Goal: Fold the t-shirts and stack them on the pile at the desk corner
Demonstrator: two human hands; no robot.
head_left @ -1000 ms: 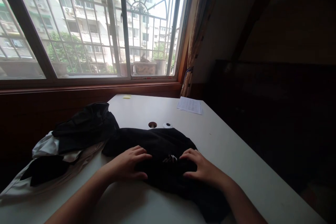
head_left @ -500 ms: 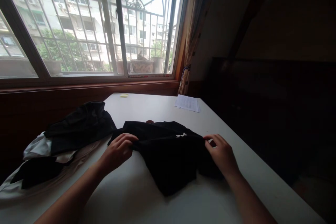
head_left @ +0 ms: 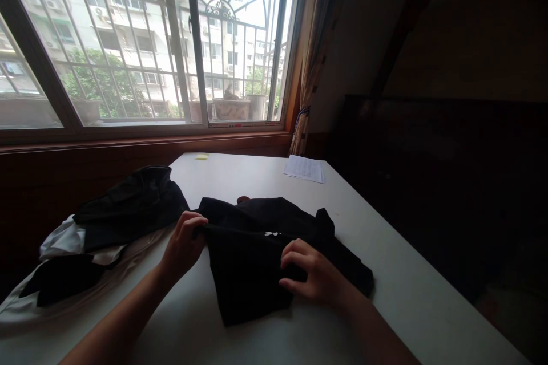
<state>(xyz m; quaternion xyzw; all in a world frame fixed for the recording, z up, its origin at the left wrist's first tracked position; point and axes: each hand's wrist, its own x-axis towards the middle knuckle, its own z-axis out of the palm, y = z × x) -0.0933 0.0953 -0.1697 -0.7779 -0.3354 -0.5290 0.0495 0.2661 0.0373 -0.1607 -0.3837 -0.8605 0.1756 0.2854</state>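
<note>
A black garment (head_left: 252,256) with a small white mark lies crumpled on the white table (head_left: 377,239) in front of me. My left hand (head_left: 184,242) is closed on the garment's left edge, pinching the cloth. My right hand (head_left: 314,276) rests on the right part of the garment with its fingers curled, pressing the cloth down toward the middle. Part of the garment spreads out to the right past my right hand.
A heap of black and white clothes (head_left: 107,222) lies at the table's left. A sheet of paper (head_left: 305,169) and a yellow note (head_left: 201,155) lie near the far edge under the barred window (head_left: 141,40). The room to the right is dark.
My right hand has come in from the garment's right edge to its middle, folding cloth over. My left hand has kept its hold on the left edge and shifted slightly left.
</note>
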